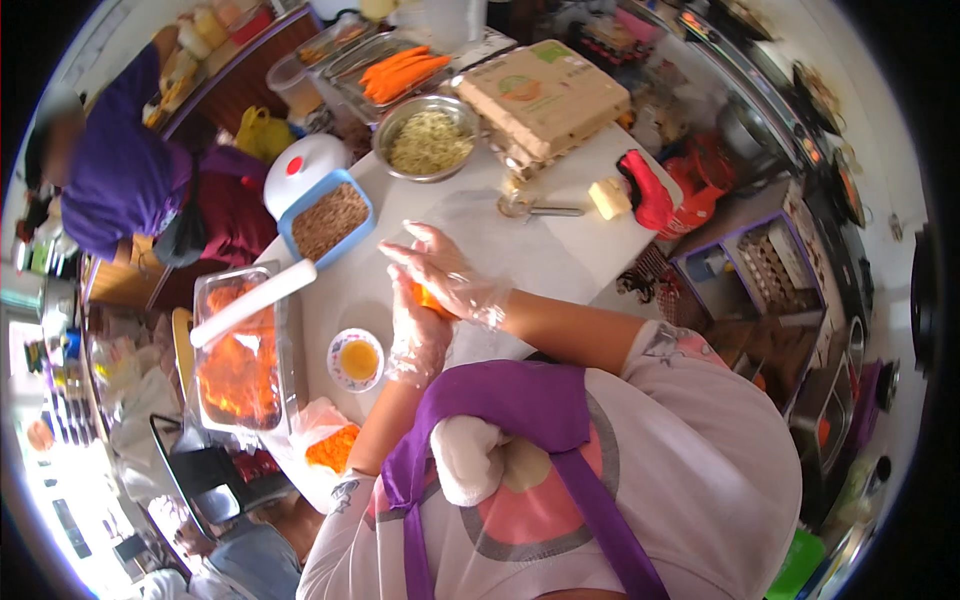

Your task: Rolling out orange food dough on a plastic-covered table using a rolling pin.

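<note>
Both my hands wear clear plastic gloves and press a soft-looking orange lump (427, 298) between their palms, above the white tabletop. My left hand (420, 330) is cupped under and beside it. Laid over it from the right is my right hand (442, 270), its fingers stretched out. The hands hide most of the lump. Close to my left wrist stands a small patterned bowl (334, 363) with yellow liquid. Left of it a clear plastic container (291, 375) holds an orange mass, and a white bar-like object (255, 303) lies across its top. A bag of orange shreds (331, 448) sits near my left forearm.
A blue tub (363, 232) of brown crumbly filling and a steel bowl (381, 142) of pale shreds stand beyond my hands. Peeled carrots (405, 73), an egg carton (547, 97), a yellow block (610, 198) and a red mitt (646, 191) lie farther back. A person in purple (124, 161) is at left.
</note>
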A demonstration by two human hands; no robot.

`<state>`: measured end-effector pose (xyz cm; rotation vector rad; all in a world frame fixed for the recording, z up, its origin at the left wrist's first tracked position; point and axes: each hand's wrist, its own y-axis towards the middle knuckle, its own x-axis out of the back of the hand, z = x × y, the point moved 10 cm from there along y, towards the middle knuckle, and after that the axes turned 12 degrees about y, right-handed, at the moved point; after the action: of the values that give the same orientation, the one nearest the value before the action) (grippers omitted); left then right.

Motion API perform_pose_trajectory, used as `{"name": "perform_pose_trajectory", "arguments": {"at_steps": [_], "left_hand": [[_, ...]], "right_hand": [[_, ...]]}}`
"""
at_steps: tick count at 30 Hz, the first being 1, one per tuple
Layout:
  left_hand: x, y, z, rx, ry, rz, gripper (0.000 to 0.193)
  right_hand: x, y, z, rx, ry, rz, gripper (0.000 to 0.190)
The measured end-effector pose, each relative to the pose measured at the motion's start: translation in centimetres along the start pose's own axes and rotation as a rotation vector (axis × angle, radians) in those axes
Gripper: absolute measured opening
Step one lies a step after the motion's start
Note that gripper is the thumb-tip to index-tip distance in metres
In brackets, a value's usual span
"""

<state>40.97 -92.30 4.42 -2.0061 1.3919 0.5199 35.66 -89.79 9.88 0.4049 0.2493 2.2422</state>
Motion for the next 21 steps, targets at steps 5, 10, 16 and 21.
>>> {"name": "perform_pose_trajectory", "arguments": {"at_steps": [5, 10, 16, 21], "left_hand": [[5.1, 0.9, 2.3, 0.046, -0.046, 0.127, 0.055], [9.4, 0.7, 3.7, 0.042, 0.265, 0.017, 0.050], [2.5, 2.8, 2.5, -0.058, 0.935, 0.297, 0.048], [1.0, 2.6, 1.5, -0.059, 0.847, 0.329, 0.050]], "right_hand": [[-4.2, -0.6, 1.0, 0.431, -0.257, 0.168, 0.039], [-1.6, -1.6, 2.1, -0.056, 0.116, 0.087, 0.026], [3.5, -1.6, 1.2, -0.047, 0.123, -0.116, 0.021], [2.4, -1.9, 4.2, 0.138, 0.207, -0.064, 0.027]]}}
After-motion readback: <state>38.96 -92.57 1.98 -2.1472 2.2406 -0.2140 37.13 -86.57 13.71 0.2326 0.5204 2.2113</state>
